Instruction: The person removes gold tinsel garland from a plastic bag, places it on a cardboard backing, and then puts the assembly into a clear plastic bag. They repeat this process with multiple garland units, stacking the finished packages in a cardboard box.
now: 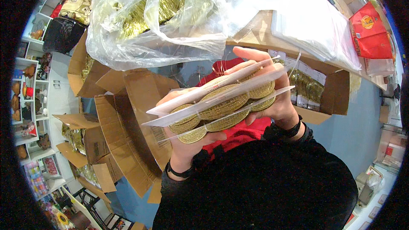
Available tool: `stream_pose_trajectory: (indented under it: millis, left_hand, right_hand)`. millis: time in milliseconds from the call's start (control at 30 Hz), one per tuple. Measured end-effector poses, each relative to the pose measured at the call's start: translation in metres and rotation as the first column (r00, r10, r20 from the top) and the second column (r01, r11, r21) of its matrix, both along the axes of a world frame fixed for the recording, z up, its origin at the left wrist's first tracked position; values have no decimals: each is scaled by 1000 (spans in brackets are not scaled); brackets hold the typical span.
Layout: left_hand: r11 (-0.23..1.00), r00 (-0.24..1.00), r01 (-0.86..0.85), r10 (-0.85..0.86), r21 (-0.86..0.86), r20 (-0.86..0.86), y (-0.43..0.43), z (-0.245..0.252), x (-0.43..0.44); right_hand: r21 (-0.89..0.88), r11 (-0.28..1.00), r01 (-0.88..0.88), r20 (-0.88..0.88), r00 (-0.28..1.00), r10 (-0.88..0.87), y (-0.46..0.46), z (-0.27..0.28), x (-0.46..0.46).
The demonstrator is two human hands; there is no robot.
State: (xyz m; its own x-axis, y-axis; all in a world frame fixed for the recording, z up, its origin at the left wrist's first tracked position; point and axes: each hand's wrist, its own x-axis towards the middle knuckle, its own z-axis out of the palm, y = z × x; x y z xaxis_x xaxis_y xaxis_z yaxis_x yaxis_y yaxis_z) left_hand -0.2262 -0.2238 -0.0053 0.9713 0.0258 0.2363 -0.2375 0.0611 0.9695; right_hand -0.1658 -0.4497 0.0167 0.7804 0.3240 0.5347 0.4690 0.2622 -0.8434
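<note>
Several white cards carrying flat gold, braided-looking discs point(220, 105) are stacked and held tilted between both hands, in the middle of the view. My left hand point(191, 147) grips the stack's left end, its thumb below and fingers behind the cards. At the right end, my right hand point(278, 102) holds the cards between its thumb and fingers, with the index finger raised behind them. Thin golden strands hang near the cards' far edge. Just beyond, a clear plastic bag point(105, 48) with shiny gold fringe point(169, 8) lies on the wooden table point(258, 28).
Open cardboard boxes point(137, 95) stand at the left, some with gold packets. Another cardboard box point(338, 92) with packets sits under the table's right side. Clear plastic sleeves point(306, 28) and a red bag point(370, 32) lie at the upper right. White shelves point(41, 86) line the left.
</note>
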Motion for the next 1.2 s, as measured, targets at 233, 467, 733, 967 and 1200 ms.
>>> stream_pose_trajectory:
  millis: [233, 467, 733, 967, 1200]
  left_hand:
    - [996, 966, 85, -88, 25, 245, -8, 14, 14]
    - [998, 953, 49, -58, 37, 298, -2, 4, 13]
    - [980, 997, 68, -60, -189, 47, -10, -4, 5]
    - [997, 933, 76, -62, -28, 355, -10, 23, 30]
    - [984, 944, 122, -156, 130, 290, -10, 47, 44]
  right_hand:
    - [-6, 1000, -22, 128, 992, 22, -1, -3, 3]
    - [90, 995, 37, 79, 996, -44, 3, -4, -6]
    - [-80, 995, 61, 208, 977, -43, 0, 5, 0]
    - [160, 964, -211, -235, 940, 245, 5, 19, 5]
    - [182, 979, -95, -199, 971, 132, 10, 14, 1]
